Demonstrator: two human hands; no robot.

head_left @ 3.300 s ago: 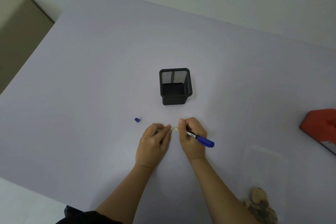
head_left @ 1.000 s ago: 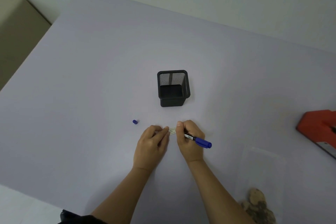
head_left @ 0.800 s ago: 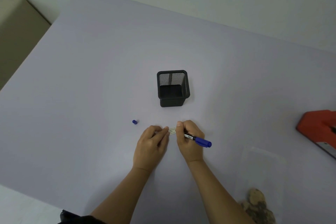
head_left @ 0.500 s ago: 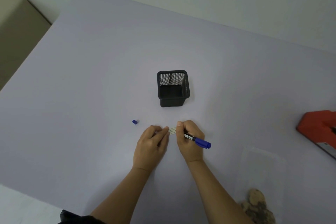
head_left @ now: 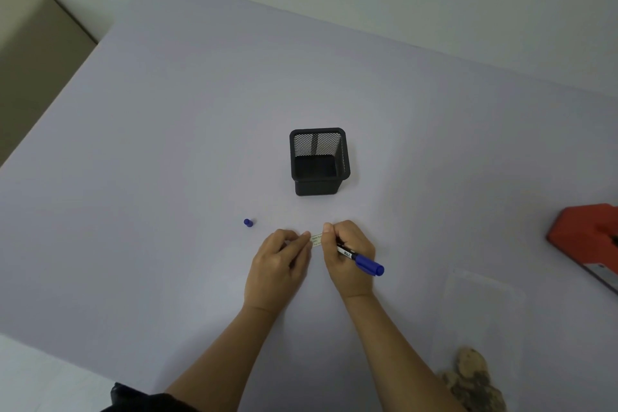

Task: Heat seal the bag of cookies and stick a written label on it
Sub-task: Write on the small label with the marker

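A small white label (head_left: 316, 240) lies on the lilac table (head_left: 167, 160) between my hands. My left hand (head_left: 279, 269) pins its left end with the fingertips. My right hand (head_left: 347, 252) grips a blue marker (head_left: 363, 262), tip down at the label's right end, where the fingers hide the tip. The marker's blue cap (head_left: 248, 222) lies apart to the left. A clear bag (head_left: 481, 321) with cookies (head_left: 475, 381) at its near end lies flat at the lower right. The red heat sealer (head_left: 588, 237) sits at the right edge.
A black mesh pen holder (head_left: 319, 160) stands just beyond my hands. The table's left edge runs diagonally beside a beige surface (head_left: 30, 53). A white wall lies behind the far edge.
My hands stay on the label. The marker's rear end has shifted only slightly. The view moved a little since the oldest frame.
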